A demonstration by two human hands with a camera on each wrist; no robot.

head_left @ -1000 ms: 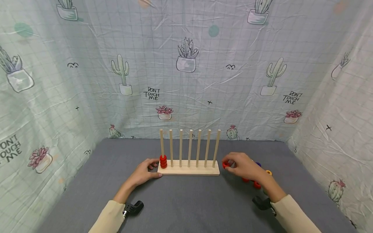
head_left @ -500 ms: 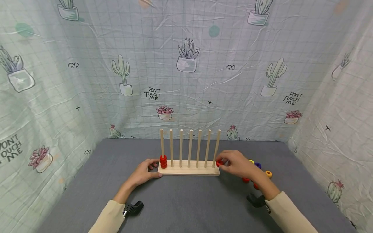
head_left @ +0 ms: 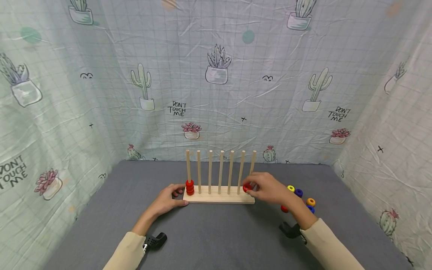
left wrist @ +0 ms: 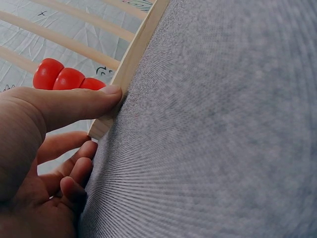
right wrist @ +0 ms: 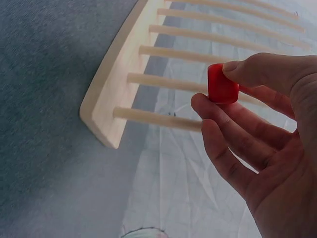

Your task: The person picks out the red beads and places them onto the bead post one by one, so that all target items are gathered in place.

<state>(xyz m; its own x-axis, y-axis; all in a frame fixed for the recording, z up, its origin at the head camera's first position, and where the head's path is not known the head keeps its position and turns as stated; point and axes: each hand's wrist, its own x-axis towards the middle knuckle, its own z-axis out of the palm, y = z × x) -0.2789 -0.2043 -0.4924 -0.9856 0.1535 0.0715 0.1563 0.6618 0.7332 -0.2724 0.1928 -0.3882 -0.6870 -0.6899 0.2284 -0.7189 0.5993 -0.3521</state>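
Note:
A wooden peg rack (head_left: 219, 199) stands upright on the grey table, with several tall pegs in a row. Red rings (head_left: 190, 188) are stacked at the foot of its leftmost peg. At the rack's left end my left hand (head_left: 165, 200) holds the base, its thumb (left wrist: 106, 96) on the front edge and the index fingertip at the corner. My right hand (head_left: 269, 187) pinches a single red ring (right wrist: 223, 85) between thumb and fingers. In the head view that ring is in front of the pegs near the right end, above the base; it is not on a peg.
Loose rings lie on the table right of the rack, partly behind the right forearm: yellow (head_left: 290, 188), dark blue (head_left: 298, 192), orange (head_left: 311, 202), blue (head_left: 310, 209) and red (head_left: 284, 209). A cactus-print curtain (head_left: 216, 112) hangs behind the table.
My right hand has carried the red ring leftward, from beside the rack's right end to over its base. My left hand and the stacked rings have stayed in place.

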